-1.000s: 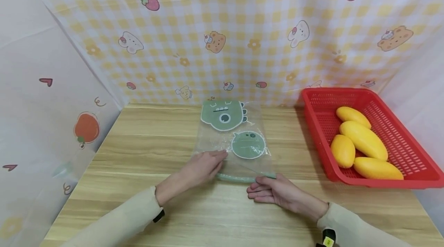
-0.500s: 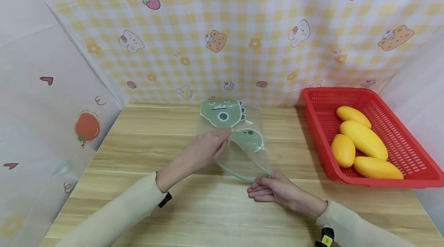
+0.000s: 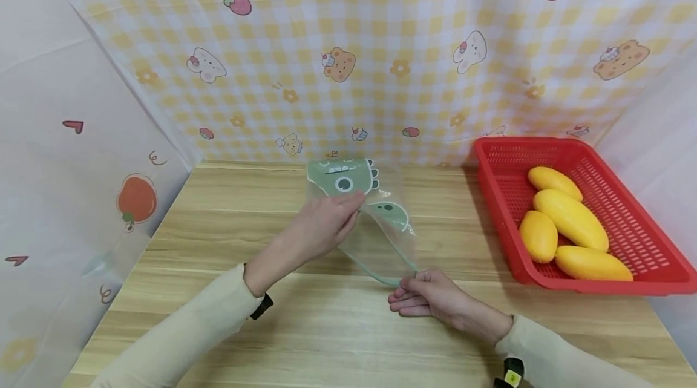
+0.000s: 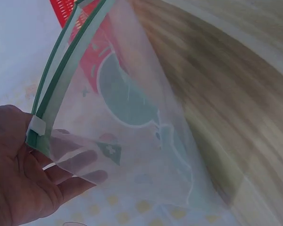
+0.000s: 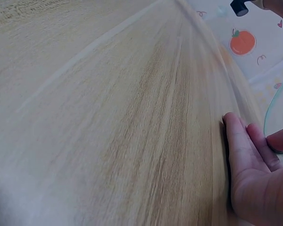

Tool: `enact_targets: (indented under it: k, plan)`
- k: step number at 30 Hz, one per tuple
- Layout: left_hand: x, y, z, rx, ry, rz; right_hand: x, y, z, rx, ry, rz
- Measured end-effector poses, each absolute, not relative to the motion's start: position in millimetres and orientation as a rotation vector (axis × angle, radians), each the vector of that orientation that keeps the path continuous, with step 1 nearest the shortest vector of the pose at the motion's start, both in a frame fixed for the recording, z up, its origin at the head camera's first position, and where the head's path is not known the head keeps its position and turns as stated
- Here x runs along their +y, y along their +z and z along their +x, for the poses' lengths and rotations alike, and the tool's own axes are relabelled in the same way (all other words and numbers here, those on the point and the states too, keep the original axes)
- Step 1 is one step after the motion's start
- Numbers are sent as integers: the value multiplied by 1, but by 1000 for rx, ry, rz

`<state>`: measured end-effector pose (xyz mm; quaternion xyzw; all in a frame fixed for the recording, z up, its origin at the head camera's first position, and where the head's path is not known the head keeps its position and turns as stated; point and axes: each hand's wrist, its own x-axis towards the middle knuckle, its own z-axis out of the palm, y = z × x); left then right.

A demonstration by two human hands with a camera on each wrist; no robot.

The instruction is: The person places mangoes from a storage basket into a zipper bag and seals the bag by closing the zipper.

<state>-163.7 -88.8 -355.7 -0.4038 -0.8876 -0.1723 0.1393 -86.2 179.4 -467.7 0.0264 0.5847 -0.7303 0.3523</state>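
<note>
Here, left fingers (image 3: 347, 206) and right fingers (image 3: 412, 302) in pinches on the clear bag (image 3: 389, 213).

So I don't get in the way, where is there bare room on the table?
Free wood: left of the bag, to the side sheet; at front, between the sleeves; a narrower strip between bag and basket. Crowded: the middle, where both hands hold the bag.

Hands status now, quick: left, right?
Left hand: closed, holding the clear slider bag by its mouth, beside the white slider.
Right hand: closed, pinching the bag's green rim, other fingers extended.
</note>
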Motion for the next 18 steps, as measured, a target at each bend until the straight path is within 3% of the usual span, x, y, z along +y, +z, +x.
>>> enact_targets:
  k: [18]
  plan:
    - [-125, -416, -138, -2917, -404, -1280, 191, -466, -87, 1510, -1900, 87]
